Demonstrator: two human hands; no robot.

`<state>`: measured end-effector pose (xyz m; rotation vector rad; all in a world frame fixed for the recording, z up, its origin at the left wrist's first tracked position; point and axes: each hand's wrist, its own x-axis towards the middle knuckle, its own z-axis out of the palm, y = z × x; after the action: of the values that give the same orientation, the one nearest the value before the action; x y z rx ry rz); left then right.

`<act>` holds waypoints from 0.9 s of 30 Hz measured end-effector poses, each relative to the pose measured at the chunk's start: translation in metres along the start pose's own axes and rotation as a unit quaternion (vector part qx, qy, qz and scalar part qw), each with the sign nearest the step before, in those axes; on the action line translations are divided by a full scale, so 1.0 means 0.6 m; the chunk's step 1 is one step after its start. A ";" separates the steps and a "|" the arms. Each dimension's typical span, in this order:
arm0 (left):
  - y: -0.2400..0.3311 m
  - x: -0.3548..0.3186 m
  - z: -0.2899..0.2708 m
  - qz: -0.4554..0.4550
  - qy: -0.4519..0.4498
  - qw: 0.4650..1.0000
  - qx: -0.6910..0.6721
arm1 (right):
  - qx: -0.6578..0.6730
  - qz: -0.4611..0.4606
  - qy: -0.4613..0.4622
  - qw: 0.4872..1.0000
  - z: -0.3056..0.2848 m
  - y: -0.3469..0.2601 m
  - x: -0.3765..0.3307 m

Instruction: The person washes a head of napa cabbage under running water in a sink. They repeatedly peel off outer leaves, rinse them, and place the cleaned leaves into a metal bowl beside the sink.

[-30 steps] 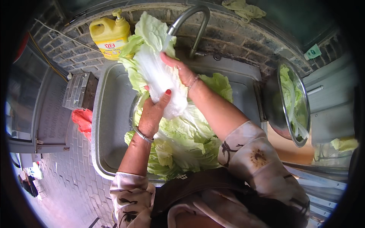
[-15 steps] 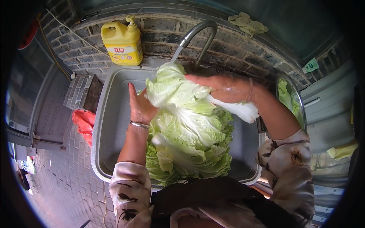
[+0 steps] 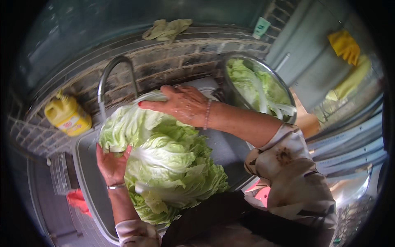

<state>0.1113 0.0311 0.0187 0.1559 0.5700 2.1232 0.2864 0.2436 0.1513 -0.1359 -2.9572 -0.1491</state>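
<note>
A large napa cabbage leaf (image 3: pixel 131 124) slants under the running faucet (image 3: pixel 116 68), pale green and frilled at its lower left end. My right hand (image 3: pixel 181 105) is closed on its white rib end, thumb laid along the top. Beneath the leaf's frilled end, my left hand (image 3: pixel 112 165) is cupped, thumb and fingers around the edge; its fingertips are partly hidden. A heap of cabbage leaves (image 3: pixel 175 164) fills the middle of the grey sink (image 3: pixel 91 201), right below the held leaf.
A metal bowl (image 3: pixel 294 96) with several cabbage leaves stands right of the sink. Left of the faucet is a yellow pump jug (image 3: pixel 70 117). A cloth (image 3: pixel 166 31) and a tube (image 3: pixel 261 28) lie on the ledge behind. Yellow gloves (image 3: pixel 345 46) hang at the right.
The view has turned to the right, bringing the metal bowl fully in. The leaf now lies more stretched out between my hands, its frilled end in my left palm.
</note>
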 end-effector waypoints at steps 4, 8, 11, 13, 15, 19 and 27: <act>-0.013 -0.005 0.016 -0.048 -0.001 0.998 0.036 | -0.039 0.086 0.117 0.989 -0.055 0.064 -0.048; -0.013 -0.025 -0.007 -0.029 0.001 0.994 0.106 | -0.185 0.210 0.166 0.946 -0.111 0.156 -0.141; -0.021 -0.037 -0.009 -0.011 0.015 0.988 0.156 | -0.272 0.305 0.149 0.900 -0.127 0.216 -0.230; -0.016 -0.047 -0.021 0.011 0.048 0.978 0.205 | -0.263 0.351 0.124 0.890 -0.094 0.255 -0.285; -0.021 -0.056 -0.028 0.056 0.050 0.954 0.291 | -0.156 0.415 0.030 0.896 -0.033 0.291 -0.328; -0.025 -0.057 -0.046 0.045 0.089 0.859 0.503 | 0.011 0.389 -0.193 0.901 0.103 0.322 -0.424; -0.052 -0.075 -0.067 0.026 -0.083 0.556 0.827 | -0.018 0.247 0.001 0.969 -0.027 0.232 -0.273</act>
<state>0.1481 -0.0039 -0.0265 1.3612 2.2411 0.8230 0.4638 0.3665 0.1501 -0.8624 -2.8131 -0.1315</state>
